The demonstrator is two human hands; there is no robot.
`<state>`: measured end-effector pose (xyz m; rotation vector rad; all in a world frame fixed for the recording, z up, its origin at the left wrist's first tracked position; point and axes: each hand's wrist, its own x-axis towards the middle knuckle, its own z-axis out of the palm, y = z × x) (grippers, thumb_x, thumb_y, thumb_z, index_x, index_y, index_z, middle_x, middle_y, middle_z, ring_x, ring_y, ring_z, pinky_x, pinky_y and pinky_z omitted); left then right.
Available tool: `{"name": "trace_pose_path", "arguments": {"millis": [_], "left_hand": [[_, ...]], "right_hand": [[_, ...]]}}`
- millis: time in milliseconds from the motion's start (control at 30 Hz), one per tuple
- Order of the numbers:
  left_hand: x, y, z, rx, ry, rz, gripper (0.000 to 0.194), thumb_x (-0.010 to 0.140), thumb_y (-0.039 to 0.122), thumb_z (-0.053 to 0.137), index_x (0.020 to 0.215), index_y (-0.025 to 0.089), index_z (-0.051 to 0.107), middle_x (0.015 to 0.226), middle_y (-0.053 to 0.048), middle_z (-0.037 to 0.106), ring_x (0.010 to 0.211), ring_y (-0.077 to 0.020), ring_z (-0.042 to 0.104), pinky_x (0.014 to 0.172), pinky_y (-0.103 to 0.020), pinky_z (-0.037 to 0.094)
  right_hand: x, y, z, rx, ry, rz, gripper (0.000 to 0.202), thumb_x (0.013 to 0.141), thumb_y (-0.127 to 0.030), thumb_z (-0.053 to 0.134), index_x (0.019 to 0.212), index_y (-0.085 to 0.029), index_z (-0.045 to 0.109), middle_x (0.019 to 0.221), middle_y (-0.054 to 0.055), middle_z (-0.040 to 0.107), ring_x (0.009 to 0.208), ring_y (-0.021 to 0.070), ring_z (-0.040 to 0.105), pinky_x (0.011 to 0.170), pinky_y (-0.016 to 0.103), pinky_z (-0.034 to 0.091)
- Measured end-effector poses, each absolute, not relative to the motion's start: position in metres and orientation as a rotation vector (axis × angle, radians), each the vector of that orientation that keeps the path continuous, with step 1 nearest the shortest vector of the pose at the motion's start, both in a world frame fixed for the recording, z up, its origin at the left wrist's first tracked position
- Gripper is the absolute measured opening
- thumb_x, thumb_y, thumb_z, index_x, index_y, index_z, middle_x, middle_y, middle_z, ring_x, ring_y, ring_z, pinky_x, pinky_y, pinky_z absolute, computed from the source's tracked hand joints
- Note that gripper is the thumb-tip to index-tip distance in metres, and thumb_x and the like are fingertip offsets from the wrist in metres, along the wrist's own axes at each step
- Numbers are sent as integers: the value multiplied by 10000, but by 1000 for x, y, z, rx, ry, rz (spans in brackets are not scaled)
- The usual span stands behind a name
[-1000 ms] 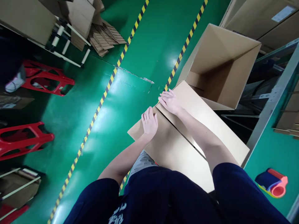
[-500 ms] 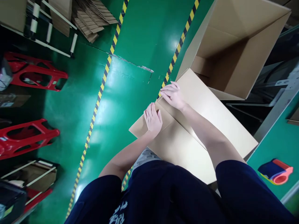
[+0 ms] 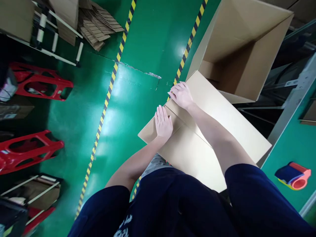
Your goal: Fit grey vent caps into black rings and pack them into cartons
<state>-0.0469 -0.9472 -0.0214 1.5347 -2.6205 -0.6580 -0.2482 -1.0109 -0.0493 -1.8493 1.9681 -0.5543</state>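
We press on the light brown cardboard box [image 3: 195,156] right in front of our body. Our left hand [image 3: 164,125] is flat and open on its flaps. Our right hand [image 3: 182,95] is open too, with its fingers a bit bent, on the flap near the far edge. We grip nothing. A big, open brown cardboard box [image 3: 265,49] is just past it. A red and blue tape holder [image 3: 297,177] sits on the green bench [image 3: 283,144] to our right.

My left hand [image 3: 164,125] and my right hand [image 3: 182,96] lie on a cardboard box [image 3: 195,158] near one edge, beside an open carton [image 3: 234,42].
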Motion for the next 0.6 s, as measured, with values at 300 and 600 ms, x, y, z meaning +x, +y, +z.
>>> {"name": "trace_pose_path", "arguments": {"millis": [300,600], "left_hand": [[-41,-938,-12,784,-2900,-781,609,1079,326,344,1618,58,256,1662,-175,280,1585,-279,131,1319,-525,121],[-99,-920,-21,911,-2972,-905,587,1032,255,395,1523,-67,389,1618,-281,310,1570,-344,166,1296,-530,210]], "right_hand": [[-248,-1012,-47,-1939,2006,-411,573,1121,-406,305,927,-128,767,985,127,726,1069,284,604,1184,560,324],[-245,-1020,-54,-1912,2047,-517,483,1108,-397,391,1012,-101,760,1128,148,711,1179,297,568,1212,565,282]]}}
